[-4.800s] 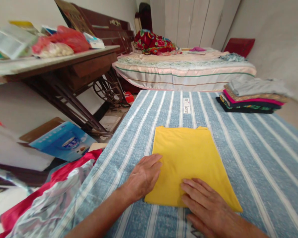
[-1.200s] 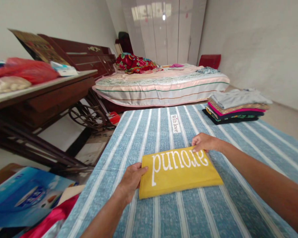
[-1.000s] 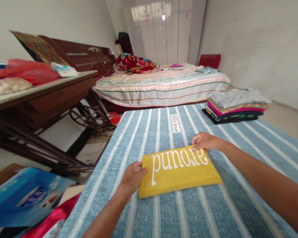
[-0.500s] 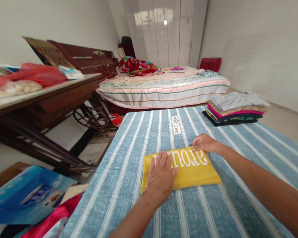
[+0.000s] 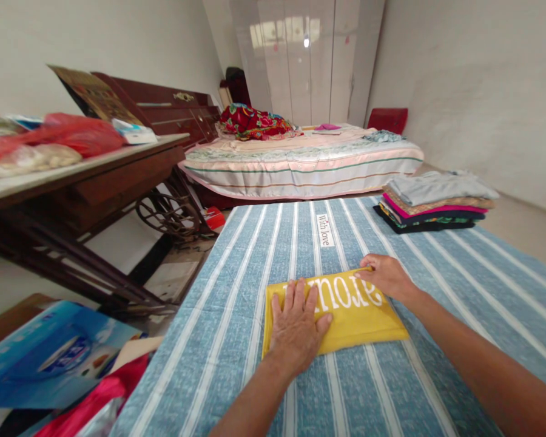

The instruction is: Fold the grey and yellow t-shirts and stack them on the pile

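A yellow garment (image 5: 350, 325) with white lettering lies folded into a flat rectangle on a blue striped cloth (image 5: 218, 328). My left hand (image 5: 298, 325) rests flat on its left part, fingers stretched out and thumb apart, covering some of the letters. At the far right corner, my right hand (image 5: 384, 276) pinches the garment's edge between thumb and fingers. That corner looks slightly raised. The kind of garment cannot be made out from the fold.
A stack of folded clothes (image 5: 437, 203) sits at the back right of the striped cloth. Beyond is a bed (image 5: 300, 170). To the left stand a sewing-machine table (image 5: 131, 159) bearing plastic bags and, lower down, a blue box (image 5: 50, 358).
My right hand has closed on the far right corner and lifts its edge a little. The left hand's fingers and thumb have spread wider on the garment.
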Motion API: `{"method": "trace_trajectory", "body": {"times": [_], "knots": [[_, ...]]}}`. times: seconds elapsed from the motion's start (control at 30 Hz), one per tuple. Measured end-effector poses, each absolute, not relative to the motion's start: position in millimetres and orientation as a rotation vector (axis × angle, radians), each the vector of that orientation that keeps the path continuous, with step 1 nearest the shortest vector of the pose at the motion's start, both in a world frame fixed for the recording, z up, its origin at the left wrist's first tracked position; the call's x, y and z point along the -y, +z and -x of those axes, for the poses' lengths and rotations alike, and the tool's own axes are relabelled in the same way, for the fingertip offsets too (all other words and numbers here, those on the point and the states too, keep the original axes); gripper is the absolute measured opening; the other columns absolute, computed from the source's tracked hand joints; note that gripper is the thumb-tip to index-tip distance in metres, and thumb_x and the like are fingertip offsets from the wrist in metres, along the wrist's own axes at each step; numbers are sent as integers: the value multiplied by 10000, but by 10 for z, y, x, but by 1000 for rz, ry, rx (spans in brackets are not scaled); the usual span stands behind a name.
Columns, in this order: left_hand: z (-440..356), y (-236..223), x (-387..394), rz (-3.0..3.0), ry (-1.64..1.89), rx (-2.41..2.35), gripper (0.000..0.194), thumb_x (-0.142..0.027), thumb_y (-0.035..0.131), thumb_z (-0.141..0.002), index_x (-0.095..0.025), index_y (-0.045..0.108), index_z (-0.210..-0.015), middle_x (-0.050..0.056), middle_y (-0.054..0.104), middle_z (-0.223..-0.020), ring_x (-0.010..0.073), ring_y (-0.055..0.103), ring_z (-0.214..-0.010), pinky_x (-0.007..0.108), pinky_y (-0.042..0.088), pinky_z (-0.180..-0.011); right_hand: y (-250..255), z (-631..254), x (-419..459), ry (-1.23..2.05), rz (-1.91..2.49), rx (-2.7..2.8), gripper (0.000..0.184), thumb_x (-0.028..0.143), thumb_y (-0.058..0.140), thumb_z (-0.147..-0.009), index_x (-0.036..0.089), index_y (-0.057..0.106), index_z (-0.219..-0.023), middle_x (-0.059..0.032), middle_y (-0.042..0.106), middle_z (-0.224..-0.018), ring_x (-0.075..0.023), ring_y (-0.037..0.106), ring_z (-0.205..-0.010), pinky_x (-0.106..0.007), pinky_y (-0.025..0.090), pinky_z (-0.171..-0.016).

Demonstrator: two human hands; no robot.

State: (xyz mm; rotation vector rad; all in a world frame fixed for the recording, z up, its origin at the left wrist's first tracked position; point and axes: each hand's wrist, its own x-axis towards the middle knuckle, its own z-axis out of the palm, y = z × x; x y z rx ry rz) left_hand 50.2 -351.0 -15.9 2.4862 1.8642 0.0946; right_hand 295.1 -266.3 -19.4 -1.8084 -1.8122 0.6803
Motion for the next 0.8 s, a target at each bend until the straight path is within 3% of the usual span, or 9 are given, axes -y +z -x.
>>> {"method": "trace_trajectory", "body": {"times": [0.1,0.2,0.3,0.37,0.47,0.63,0.8], "knots": [[-502,-160,3507,-2458,116,-1863,625,-580,237,-894,-259,269,-1430,68,212,-1519,307,126,-1392,596,116,-1080,-125,-2894,2742,470,1978,1893,240,432,567,-740,226,624,-849,16,597,-644,-168,553,-649,-253,368,-577],[-505,-164,3504,-2446,119,-1858,625,-574,248,-892,-257,270,-1430,65,207,-1520,310,116,-1393,595,114,-1080,-46,-2787,2859,251,2099,1982,227,365,515,-811,222,623,-949,-33,657,-823,-205,591,-768,-283,401,-644],[-510,-164,3507,-2450,117,-1853,625,-572,239,-893,-255,268,-1431,69,206,-1520,307,119,-1393,596,114,-1080,10,-2579,3071,-59,1983,2122,265,268,451,-855,165,623,-1027,-111,636,-1040,-261,567,-967,-353,415,-812],[-508,-161,3510,-2453,120,-1852,624,-567,239,-894,-253,262,-1433,73,207,-1520,309,117,-1394,599,111,-1078,8,-2398,3243,-179,1769,2219,317,261,409,-886,137,615,-1092,-138,572,-1202,-284,474,-1147,-402,339,-969],[-496,-159,3509,-2449,109,-1832,595,-518,258,-903,-256,246,-1437,79,205,-1520,306,101,-1397,602,107,-1075,-69,-2161,3443,-93,1500,2379,403,332,355,-930,174,533,-1256,-95,449,-1376,-275,313,-1306,-452,188,-1086],[-470,-116,3490,-2411,90,-1778,574,-454,328,-891,-271,260,-1431,73,196,-1522,300,95,-1399,603,105,-1075,-231,-2059,3502,191,1627,2403,608,583,273,-913,224,381,-1391,-89,333,-1457,-339,231,-1345,-548,177,-1068],[-428,27,3474,-2356,72,-1788,515,-364,269,-920,-200,329,-1404,74,241,-1508,244,171,-1390,515,155,-1103,-232,-2079,3472,268,1668,2401,663,640,239,-890,246,341,-1412,-94,302,-1471,-358,190,-1355,-588,123,-1067]]}}
